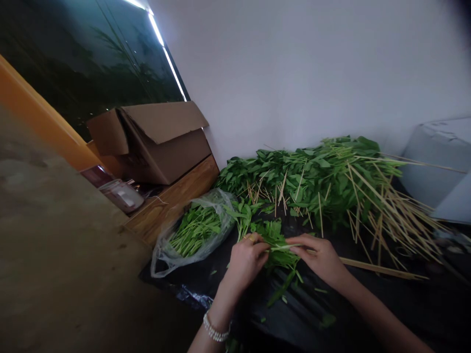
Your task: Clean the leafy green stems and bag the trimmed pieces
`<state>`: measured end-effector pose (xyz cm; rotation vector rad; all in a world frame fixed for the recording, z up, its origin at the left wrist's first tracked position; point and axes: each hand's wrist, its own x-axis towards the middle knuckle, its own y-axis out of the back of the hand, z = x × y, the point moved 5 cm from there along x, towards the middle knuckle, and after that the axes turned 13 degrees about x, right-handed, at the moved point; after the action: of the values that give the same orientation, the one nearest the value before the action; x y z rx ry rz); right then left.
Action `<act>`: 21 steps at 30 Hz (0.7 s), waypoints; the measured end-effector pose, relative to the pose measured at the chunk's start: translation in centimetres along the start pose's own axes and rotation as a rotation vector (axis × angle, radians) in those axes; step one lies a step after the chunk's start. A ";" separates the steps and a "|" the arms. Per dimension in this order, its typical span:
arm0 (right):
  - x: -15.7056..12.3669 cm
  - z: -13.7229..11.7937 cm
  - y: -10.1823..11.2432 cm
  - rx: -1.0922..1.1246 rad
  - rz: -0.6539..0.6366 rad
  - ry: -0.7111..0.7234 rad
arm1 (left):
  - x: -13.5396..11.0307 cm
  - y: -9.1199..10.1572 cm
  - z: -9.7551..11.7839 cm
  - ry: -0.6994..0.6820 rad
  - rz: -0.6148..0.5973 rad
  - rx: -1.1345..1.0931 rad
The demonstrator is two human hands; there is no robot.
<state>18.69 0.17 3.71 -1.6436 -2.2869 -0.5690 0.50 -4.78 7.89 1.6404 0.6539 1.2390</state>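
Note:
My left hand (245, 260), with a ring and a bead bracelet at the wrist, pinches a small bunch of leafy greens (275, 240). My right hand (320, 257) grips a thin wooden skewer (379, 268) whose tip meets the same bunch between both hands. The greens hang a little above a black plastic sheet (294, 314). Just behind lies a big pile of leafy greens threaded on skewers (316, 181), with loose skewers (397, 211) fanned out to its right.
A clear plastic bag of green stems (195, 230) lies left of my hands. An open cardboard box (154, 142) stands on a wooden ledge (176, 196) at the back left. A grey container (437, 162) sits at the right, against a white wall.

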 end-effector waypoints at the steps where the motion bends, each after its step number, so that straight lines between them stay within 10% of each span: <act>1: -0.1 0.2 0.0 -0.037 0.001 -0.008 | 0.0 0.0 0.0 -0.001 0.002 0.014; 13: -0.4 0.0 -0.8 -0.139 -0.105 -0.055 | -0.9 -0.5 -0.6 -0.038 -0.031 0.041; 21: -0.5 0.0 -1.8 -0.006 -0.186 -0.167 | -0.3 -0.2 -2.1 0.375 0.077 -0.288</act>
<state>17.13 -0.81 3.22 -1.5436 -2.5802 -0.4955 -1.56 -4.19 7.62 1.2165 0.6077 1.6356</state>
